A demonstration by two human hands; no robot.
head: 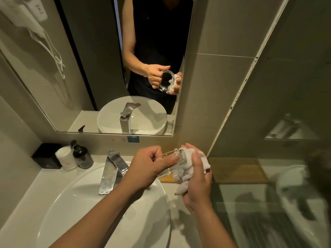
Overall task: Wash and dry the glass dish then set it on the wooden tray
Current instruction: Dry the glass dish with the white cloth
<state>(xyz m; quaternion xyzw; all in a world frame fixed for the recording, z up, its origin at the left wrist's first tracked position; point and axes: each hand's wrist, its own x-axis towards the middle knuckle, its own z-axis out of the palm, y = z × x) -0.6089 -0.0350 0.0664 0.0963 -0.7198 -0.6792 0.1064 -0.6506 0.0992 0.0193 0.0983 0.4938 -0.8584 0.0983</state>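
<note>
My left hand point(149, 165) grips the round clear glass dish point(176, 162) by its rim, holding it tilted on edge above the right side of the white basin point(89, 203). My right hand point(197, 181) clutches a crumpled white cloth point(189, 169) pressed against the dish's right side. A small part of the wooden tray point(167, 179) shows on the counter under the dish, between my hands. The mirror point(107, 68) reflects both hands with the dish and cloth.
A chrome faucet point(112, 170) stands at the basin's back. A black soap pump bottle point(81, 155), a rolled white towel point(65, 158) and a black box point(47, 155) sit at the back left. A glass partition point(268, 176) rises on the right.
</note>
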